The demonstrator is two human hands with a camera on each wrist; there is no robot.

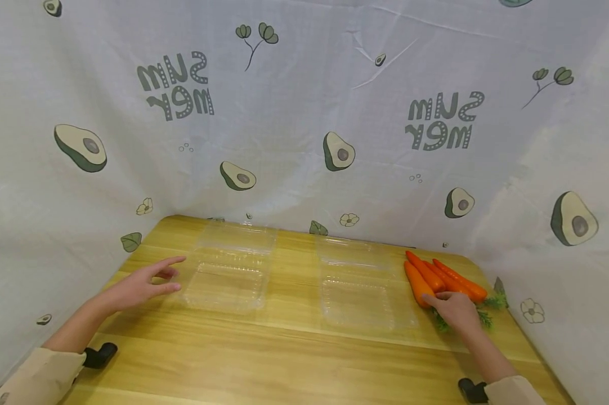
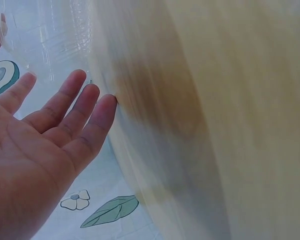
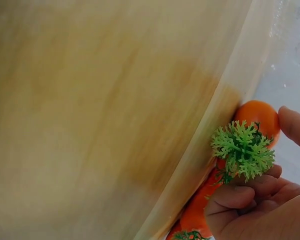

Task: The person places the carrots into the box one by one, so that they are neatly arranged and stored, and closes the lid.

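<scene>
Several orange carrots with green leafy tops lie in a bunch at the right of the table. My right hand (image 1: 457, 313) pinches the leftmost carrot (image 1: 417, 284) near its leafy end, thumb on one side and fingers on the other. The right wrist view shows that carrot's rounded end (image 3: 260, 116) and its frilly green top (image 3: 244, 150) between thumb and fingers. Over the left of the table, my left hand (image 1: 136, 289) is spread and holds nothing. Beside its fingertips stands a clear plastic box (image 1: 223, 305) with its lid folded back.
A second clear lidded box (image 1: 357, 322), also opened out, stands between the first box and the carrots. The wooden table (image 1: 264, 360) is enclosed at the back and sides by a white cloth (image 1: 289, 112) printed with avocados.
</scene>
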